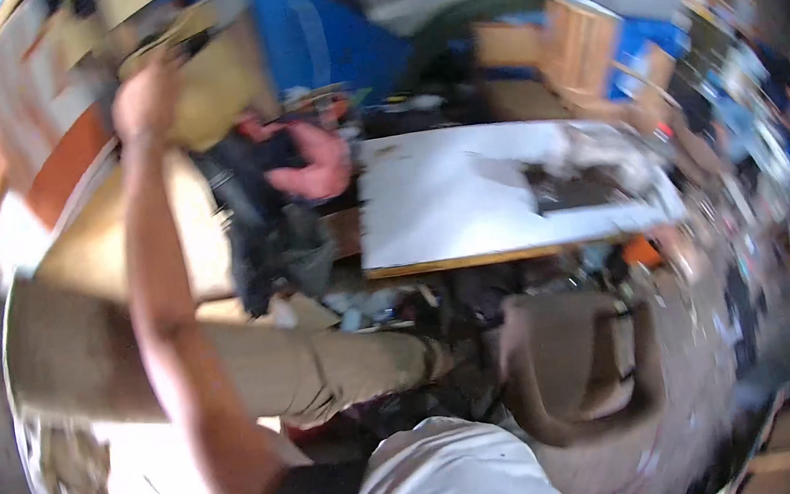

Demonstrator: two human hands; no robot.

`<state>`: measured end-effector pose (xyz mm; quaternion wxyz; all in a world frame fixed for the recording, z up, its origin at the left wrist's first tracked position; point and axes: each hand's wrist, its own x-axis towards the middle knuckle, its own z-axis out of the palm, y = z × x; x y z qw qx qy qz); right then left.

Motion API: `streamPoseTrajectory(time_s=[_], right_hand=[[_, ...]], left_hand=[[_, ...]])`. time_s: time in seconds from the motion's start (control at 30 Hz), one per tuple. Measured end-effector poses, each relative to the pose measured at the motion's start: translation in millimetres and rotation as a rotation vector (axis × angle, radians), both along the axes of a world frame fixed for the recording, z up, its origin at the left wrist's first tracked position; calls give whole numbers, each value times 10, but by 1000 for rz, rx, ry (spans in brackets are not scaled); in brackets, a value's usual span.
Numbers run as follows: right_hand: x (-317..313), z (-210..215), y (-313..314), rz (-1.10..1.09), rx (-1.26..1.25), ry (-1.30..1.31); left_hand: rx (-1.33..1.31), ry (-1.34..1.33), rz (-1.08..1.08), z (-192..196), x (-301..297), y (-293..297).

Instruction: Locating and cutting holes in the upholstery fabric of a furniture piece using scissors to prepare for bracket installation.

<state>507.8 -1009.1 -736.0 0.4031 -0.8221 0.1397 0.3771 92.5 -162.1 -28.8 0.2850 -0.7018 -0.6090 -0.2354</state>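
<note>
My left arm stretches forward at the left, and my left hand [148,102] is raised high at the far left. Its fingers look curled, blurred by motion, against a dark item [180,47] I cannot make out. Just beyond and beside the hand is a yellowish-tan panel or bag [217,95]. A sheet with an orange-brown band [72,163] stands to the left of it. Dark clothing [255,221] and a pink-red garment [315,162] hang or lie to the right of my forearm. My right hand is out of view.
A white tabletop [439,200] fills the middle, with a dark patch and pale cloth at its right. A brown chair [556,351] stands in front. A long brown cloth-covered shape [271,371] lies below my arm. Clutter [740,188] crowds the right; wooden cabinets [579,44] stand behind.
</note>
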Motion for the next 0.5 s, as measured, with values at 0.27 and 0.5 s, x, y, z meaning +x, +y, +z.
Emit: streamPoseTrajectory(time_s=[0.27,0.5], right_hand=[[314,-219,339,8,53,7],[-315,-1413,-389,-286,260,-173]], left_hand=[[464,-179,-289,37,-193,251],[97,-433,-1086,-28,875,-105]])
